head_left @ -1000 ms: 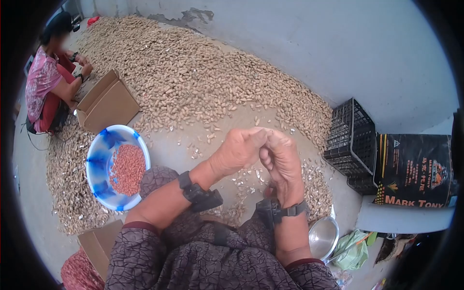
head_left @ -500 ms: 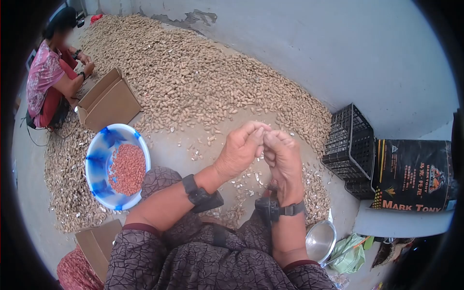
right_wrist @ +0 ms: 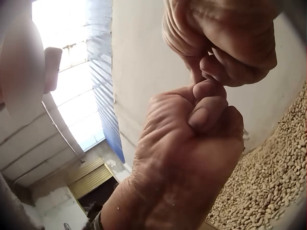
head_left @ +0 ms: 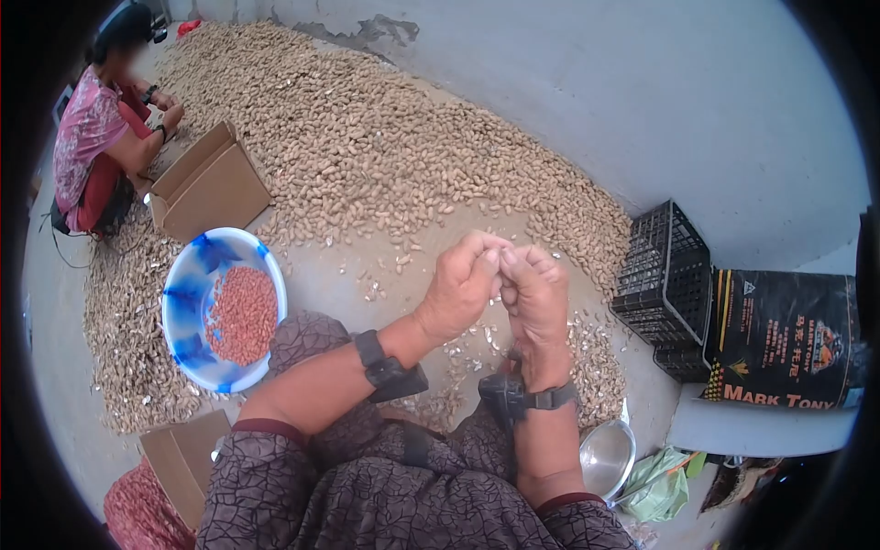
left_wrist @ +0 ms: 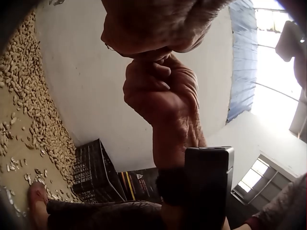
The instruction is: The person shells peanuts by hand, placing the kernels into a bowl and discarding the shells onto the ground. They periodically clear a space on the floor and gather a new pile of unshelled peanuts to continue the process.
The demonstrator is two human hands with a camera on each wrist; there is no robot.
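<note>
In front of the lap, my left hand [head_left: 456,286] and right hand [head_left: 538,298] meet at their thumbs and fingertips, fingers curled. They pinch what looks like a peanut, from the shells below, though the fingers hide it almost wholly. In the left wrist view, the left hand [left_wrist: 160,24] is above and the right hand [left_wrist: 165,93] faces it. Seen from the right wrist, the right hand [right_wrist: 225,40] is at the top, its fingers against those of the left hand [right_wrist: 187,139]. A blue-and-white basin [head_left: 188,348] to the left holds reddish shelled peanuts [head_left: 243,316].
A broad heap of unshelled peanuts [head_left: 367,147] lies along the wall. Broken shells [head_left: 596,376] litter the floor. A cardboard box [head_left: 215,188] stands near a crouching person [head_left: 92,147]. At right are black crates [head_left: 660,275], a black sack [head_left: 779,339] and a metal bowl [head_left: 607,458].
Both hands have shifted slightly and their fingers have moved against each other, still meeting at the tips. The basin and heap have stayed in place; the head view has tilted a little.
</note>
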